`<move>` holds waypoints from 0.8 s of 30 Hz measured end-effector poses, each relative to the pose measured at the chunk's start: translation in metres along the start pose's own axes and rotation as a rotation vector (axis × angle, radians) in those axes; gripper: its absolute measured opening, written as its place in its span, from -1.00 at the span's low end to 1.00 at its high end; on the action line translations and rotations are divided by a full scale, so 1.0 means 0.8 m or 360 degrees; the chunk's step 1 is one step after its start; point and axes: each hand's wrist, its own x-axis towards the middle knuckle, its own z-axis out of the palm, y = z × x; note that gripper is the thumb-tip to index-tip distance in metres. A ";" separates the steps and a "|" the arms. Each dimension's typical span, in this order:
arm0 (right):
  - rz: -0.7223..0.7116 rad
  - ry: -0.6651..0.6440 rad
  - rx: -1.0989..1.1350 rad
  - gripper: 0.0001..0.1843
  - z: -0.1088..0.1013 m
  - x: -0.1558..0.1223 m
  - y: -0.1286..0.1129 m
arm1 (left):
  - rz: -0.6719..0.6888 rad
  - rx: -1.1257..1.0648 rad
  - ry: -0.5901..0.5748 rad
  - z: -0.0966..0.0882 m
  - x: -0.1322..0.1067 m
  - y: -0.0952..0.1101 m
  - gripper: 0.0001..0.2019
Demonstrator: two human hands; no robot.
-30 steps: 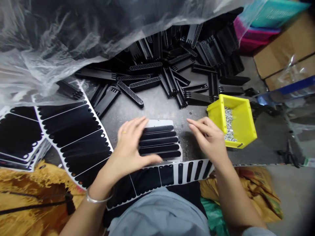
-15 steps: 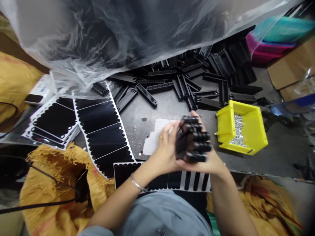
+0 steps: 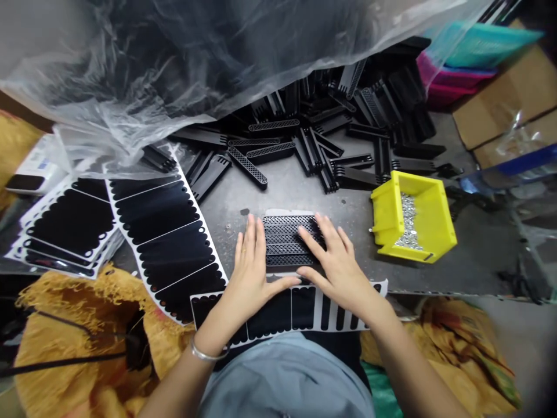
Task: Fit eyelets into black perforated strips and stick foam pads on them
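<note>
Several black plastic bars with a lattice face (image 3: 287,241) lie side by side as a flat block on the table in front of me. My left hand (image 3: 251,270) rests along the block's left end, fingers stretched out and the thumb pointing right below it. My right hand (image 3: 337,264) is spread at the right end, its fingertips over the bars and covering part of them. Neither hand is closed around anything. Under the wrists, a sheet of black stickers (image 3: 270,310) lies along the table's front edge, with some white strips showing at its right.
Loose black bars (image 3: 313,151) are heaped at the back under a clear plastic bag (image 3: 174,69). A yellow bin (image 3: 435,215) of small metal parts stands at right. More black sticker sheets (image 3: 167,232) lie at left. Yellow sacks (image 3: 82,337) hang beside the table (image 3: 478,267).
The stack of bars held up between both hands is now down on the table, lattice side up. My hands have let go and flattened out at its ends.
</note>
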 end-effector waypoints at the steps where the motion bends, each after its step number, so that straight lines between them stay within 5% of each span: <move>1: 0.0047 0.0055 0.0052 -0.12 0.004 -0.006 0.000 | -0.0043 -0.0036 0.0063 0.005 -0.002 0.006 0.25; 5: 0.0325 0.0372 0.0511 -0.28 0.016 -0.025 0.005 | -0.0178 -0.0219 0.0398 0.018 -0.022 0.019 -0.10; 9: 0.0275 0.0345 0.0828 -0.47 0.024 -0.028 0.003 | -0.0120 -0.0240 0.0559 0.028 -0.032 0.018 -0.24; 13: 0.0265 0.0430 0.0736 -0.51 0.019 -0.029 0.001 | 0.0002 -0.0022 0.0629 0.027 -0.027 0.010 -0.25; 17: 0.0354 0.0439 0.0473 -0.48 -0.019 -0.077 0.033 | 0.0147 0.0094 0.0732 0.020 -0.027 0.024 -0.23; 19: 0.0346 0.0176 0.0307 -0.53 -0.042 -0.110 0.052 | 0.0253 -0.0017 0.0600 0.022 -0.026 0.045 -0.23; 21: 0.0231 0.0003 0.0287 -0.68 -0.059 -0.132 0.059 | 0.0380 -0.0253 0.0231 0.031 -0.020 0.072 -0.22; 24: 0.0050 0.0241 0.0381 -0.77 -0.065 -0.133 0.041 | 0.0452 -0.0577 -0.0258 0.049 -0.002 0.109 -0.44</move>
